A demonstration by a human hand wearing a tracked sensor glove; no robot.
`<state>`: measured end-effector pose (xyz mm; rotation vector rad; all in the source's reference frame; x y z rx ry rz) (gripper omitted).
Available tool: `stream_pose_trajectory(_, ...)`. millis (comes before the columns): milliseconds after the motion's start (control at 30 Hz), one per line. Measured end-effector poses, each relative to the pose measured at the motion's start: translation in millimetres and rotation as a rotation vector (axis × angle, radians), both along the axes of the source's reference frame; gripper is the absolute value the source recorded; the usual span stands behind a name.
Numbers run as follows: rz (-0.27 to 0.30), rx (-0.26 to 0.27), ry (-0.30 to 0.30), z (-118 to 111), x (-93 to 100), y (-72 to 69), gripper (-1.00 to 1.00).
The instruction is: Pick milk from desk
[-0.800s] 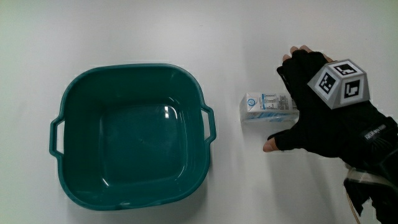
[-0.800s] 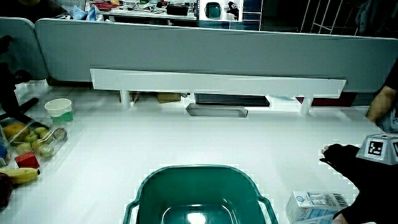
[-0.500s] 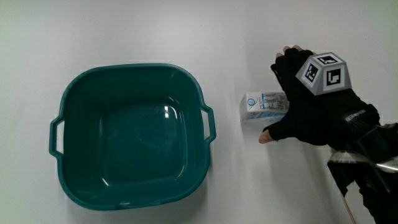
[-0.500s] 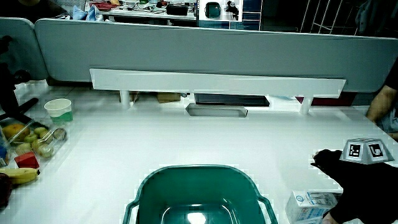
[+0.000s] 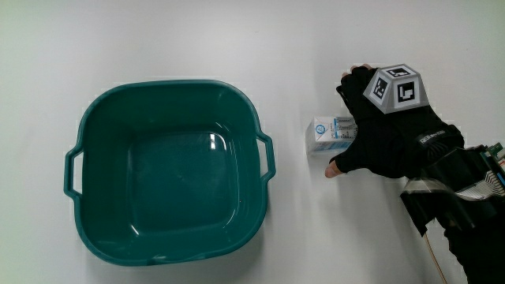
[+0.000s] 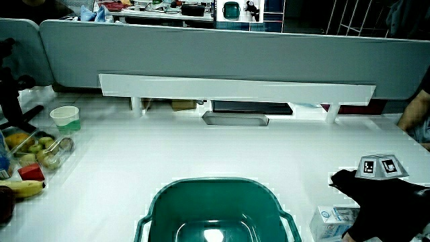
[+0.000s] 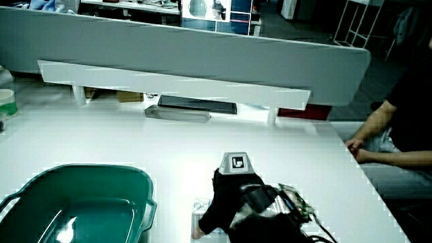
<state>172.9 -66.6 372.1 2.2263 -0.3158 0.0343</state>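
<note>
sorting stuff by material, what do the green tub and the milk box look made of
Green tub: likely molded plastic, glossy; light glints on its floor, handles formed into the rim. Milk box: probably coated paperboard, printed white and blue, with sharp folded edges, under the hand.

The tub [image 5: 166, 197] is showing a dark teal green. The milk [image 5: 327, 136] box is looking white with blue marks. The hand [image 5: 387, 134] is wearing black, with a black-and-white patterned cube [image 5: 394, 88].
</note>
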Motion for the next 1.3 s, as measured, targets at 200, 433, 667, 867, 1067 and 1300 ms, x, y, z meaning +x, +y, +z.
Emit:
stream_pose_trajectory(200,0.005,-0.054,0.029,19,-4.5,-10.6,0.0)
stream_pose_trajectory(433,-0.002,-0.078,0.034,32,-9.4,-16.3,0.0)
stream_pose_trajectory(667,-0.016,-0.091,0.043,41,-11.9,-17.9,0.0)
stream_pose_trajectory(867,-0.02,-0.064,0.024,38,-10.6,-20.8,0.12)
stream_pose_trajectory(1067,-0.03,-0.025,-0.009,37,-10.1,-21.1,0.24)
stream_pose_trajectory(1300,-0.038,-0.029,0.003,45,-9.0,-18.7,0.38)
